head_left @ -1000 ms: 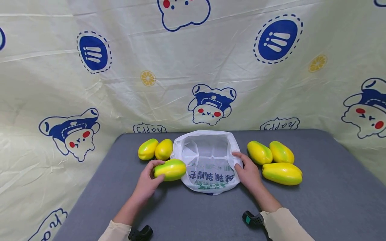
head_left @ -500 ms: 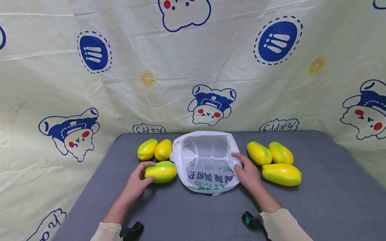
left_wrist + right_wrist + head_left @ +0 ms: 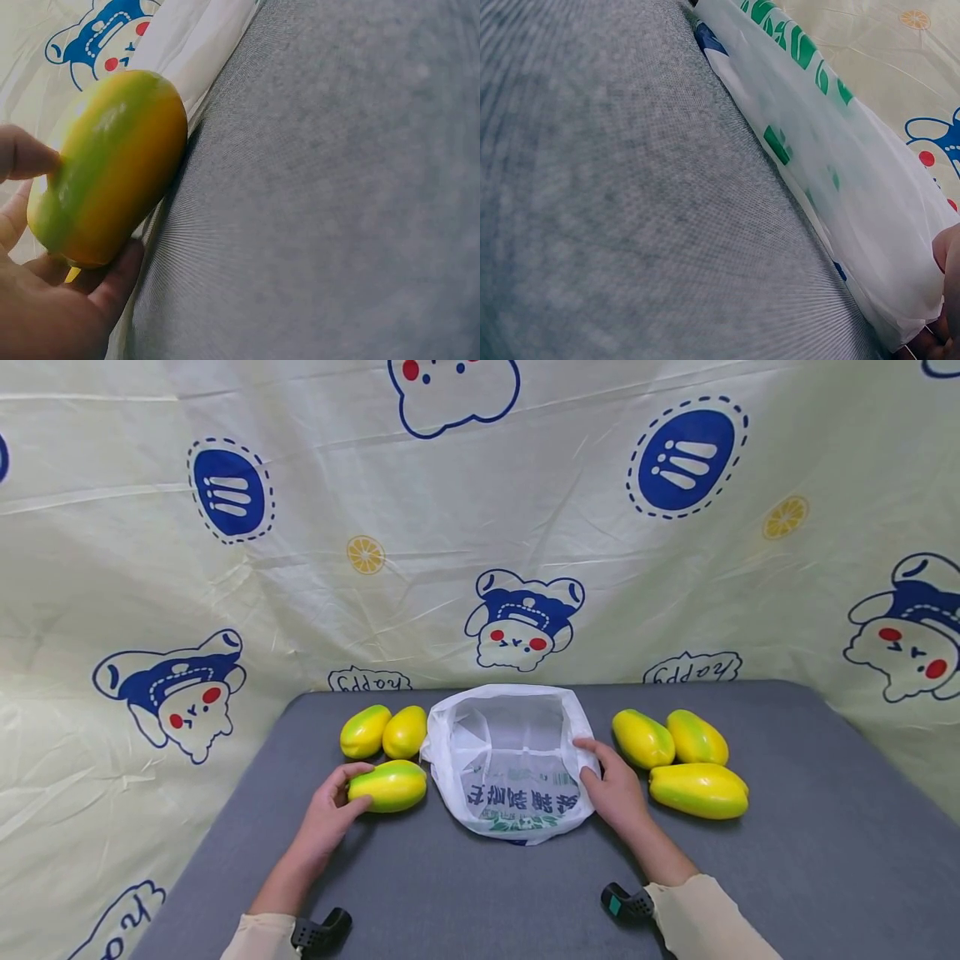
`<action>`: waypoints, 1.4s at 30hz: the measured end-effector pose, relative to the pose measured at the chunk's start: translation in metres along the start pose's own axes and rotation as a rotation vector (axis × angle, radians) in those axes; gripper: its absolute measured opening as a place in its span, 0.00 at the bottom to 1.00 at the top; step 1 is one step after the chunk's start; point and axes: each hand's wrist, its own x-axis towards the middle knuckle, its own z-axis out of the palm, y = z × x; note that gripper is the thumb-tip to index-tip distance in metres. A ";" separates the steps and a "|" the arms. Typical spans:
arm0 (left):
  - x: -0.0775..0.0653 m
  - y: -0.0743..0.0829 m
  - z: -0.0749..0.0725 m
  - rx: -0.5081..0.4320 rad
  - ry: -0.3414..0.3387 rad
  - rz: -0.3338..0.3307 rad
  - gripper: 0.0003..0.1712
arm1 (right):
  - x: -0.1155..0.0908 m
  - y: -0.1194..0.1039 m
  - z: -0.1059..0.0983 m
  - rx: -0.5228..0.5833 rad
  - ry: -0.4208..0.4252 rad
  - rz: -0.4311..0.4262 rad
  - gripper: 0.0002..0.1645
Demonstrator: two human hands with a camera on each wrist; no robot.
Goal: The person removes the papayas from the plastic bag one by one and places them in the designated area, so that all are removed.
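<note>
My left hand grips one end of a yellow-green papaya, left of a white plastic bag. Thumb and fingers lie on opposite sides of the papaya in the left wrist view. The plastic bag lies with its mouth spread wide toward me, dark and green print visible through it. My right hand holds the bag's right rim between thumb and fingers. In the right wrist view the bag's side is seen, and only a bit of the hand shows at the edge.
Two more papayas, a left one and a right one, lie behind the held one. Right of the bag are three others: a left one, a back one and a front one. A printed curtain hangs behind the grey table.
My left hand has moved left with the papaya, away from the bag's left rim, and slightly down. The right hand has stayed on the bag's rim.
</note>
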 end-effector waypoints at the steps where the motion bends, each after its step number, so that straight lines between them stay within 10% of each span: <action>1: 0.000 0.000 0.000 0.004 0.008 -0.001 0.23 | 0.000 0.000 0.000 0.000 -0.002 0.001 0.28; 25: 0.001 0.008 0.003 0.095 0.214 0.088 0.18 | -0.002 -0.002 0.000 -0.011 0.014 -0.012 0.28; 42: 0.012 0.061 0.040 0.535 0.178 0.423 0.17 | -0.001 0.000 0.002 -0.006 0.017 -0.021 0.27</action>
